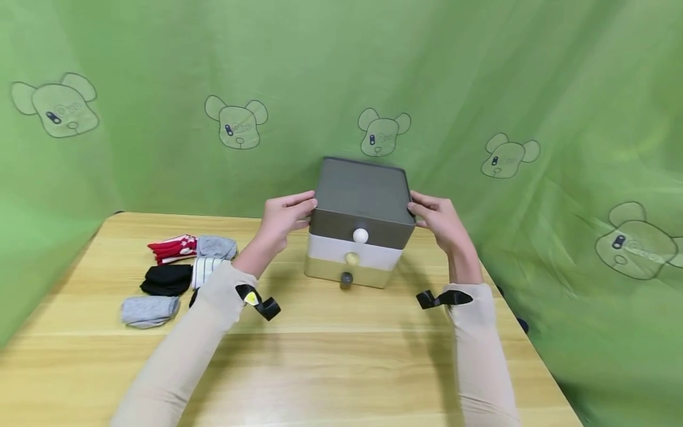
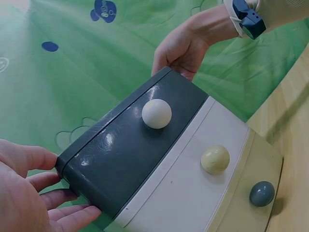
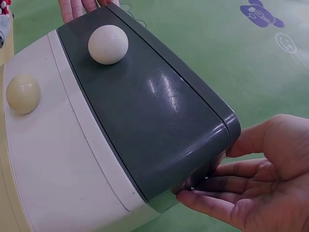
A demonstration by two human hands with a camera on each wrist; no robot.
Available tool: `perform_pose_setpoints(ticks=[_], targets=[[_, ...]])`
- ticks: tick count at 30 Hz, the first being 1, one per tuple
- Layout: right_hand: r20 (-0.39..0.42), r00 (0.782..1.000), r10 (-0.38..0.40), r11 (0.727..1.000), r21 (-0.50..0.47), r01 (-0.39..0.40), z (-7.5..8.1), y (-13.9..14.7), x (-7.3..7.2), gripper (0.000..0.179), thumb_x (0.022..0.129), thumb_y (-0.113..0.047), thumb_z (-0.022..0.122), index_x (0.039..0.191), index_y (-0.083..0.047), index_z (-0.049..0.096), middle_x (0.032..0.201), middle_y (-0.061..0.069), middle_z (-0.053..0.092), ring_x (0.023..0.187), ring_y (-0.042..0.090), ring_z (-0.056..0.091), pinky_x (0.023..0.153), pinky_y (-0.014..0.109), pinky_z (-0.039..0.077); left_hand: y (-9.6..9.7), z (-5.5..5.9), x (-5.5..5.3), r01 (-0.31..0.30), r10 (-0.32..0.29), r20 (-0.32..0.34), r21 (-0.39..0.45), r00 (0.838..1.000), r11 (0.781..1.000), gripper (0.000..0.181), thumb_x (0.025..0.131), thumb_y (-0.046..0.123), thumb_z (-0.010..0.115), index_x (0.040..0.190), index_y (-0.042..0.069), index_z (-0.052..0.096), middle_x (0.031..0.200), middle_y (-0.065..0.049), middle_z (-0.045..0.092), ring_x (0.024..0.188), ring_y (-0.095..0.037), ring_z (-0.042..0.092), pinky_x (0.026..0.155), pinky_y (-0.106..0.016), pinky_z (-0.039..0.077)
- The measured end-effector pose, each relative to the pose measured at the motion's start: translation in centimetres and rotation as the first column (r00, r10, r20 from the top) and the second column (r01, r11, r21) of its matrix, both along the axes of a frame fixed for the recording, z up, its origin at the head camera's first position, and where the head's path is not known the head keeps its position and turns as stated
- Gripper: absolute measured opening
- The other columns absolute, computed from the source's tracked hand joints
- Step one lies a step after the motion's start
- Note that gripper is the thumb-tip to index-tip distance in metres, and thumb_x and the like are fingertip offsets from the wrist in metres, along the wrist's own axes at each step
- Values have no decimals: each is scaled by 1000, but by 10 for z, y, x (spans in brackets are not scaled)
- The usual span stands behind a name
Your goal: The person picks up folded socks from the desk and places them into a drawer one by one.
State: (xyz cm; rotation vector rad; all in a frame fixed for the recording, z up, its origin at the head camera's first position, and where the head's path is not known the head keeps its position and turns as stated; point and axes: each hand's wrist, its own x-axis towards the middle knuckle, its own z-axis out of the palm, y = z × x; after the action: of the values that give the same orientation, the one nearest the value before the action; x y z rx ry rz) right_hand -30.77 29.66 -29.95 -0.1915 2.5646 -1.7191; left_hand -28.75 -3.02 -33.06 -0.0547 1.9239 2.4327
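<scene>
A three-tier drawer box stands on the table: a dark grey top drawer unit (image 1: pixel 363 190) with a white knob (image 1: pixel 360 235), a white middle tier (image 1: pixel 333 246) with a cream knob (image 1: pixel 352 258), and a pale yellow bottom tier (image 1: pixel 320 268) with a grey knob (image 1: pixel 346 279). My left hand (image 1: pixel 285 219) holds the dark unit's left side, thumb at its upper edge and fingers along the side. The right hand (image 1: pixel 440 219) grips the opposite side in the same way; some of its fingertips (image 3: pixel 190 195) reach to the side's lower edge. All three drawer fronts look closed.
Left of the box, folded socks lie on the wooden table (image 1: pixel 320 367): a red pair (image 1: pixel 173 248), grey (image 1: pixel 216 247), striped white (image 1: pixel 204 270), black (image 1: pixel 167 280) and light grey (image 1: pixel 149 311). The left forearm partly covers another dark item. A green curtain (image 1: pixel 299 77) hangs behind.
</scene>
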Motion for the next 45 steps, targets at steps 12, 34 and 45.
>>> perform_pose_setpoints(ticks=[12,34,45], targets=[[30,999,38,998,-46,-37,-5,-23,-9,56,105,-18,55,156,-6,36,167,10,29,153,28,32,122,50,36,-22,-2,10,-52,52,-11,-19,999,998,39,95,14,72,133,8,67,131,-19,68,89,-9,75,89,-33,62],[116,990,83,974,-218,-56,-3,-41,-29,52,104,-10,56,153,-3,38,168,10,25,153,28,32,125,52,30,-37,0,11,-91,91,-17,-23,996,996,39,94,13,73,132,7,68,130,-19,68,88,-7,75,88,-35,62],[138,987,81,973,-227,-48,2,-45,-34,54,104,-11,56,154,-6,37,169,9,24,152,28,35,125,50,30,-35,-2,13,-144,142,-55,-46,988,988,40,95,15,72,133,7,67,134,-16,68,111,-17,72,96,-29,59]])
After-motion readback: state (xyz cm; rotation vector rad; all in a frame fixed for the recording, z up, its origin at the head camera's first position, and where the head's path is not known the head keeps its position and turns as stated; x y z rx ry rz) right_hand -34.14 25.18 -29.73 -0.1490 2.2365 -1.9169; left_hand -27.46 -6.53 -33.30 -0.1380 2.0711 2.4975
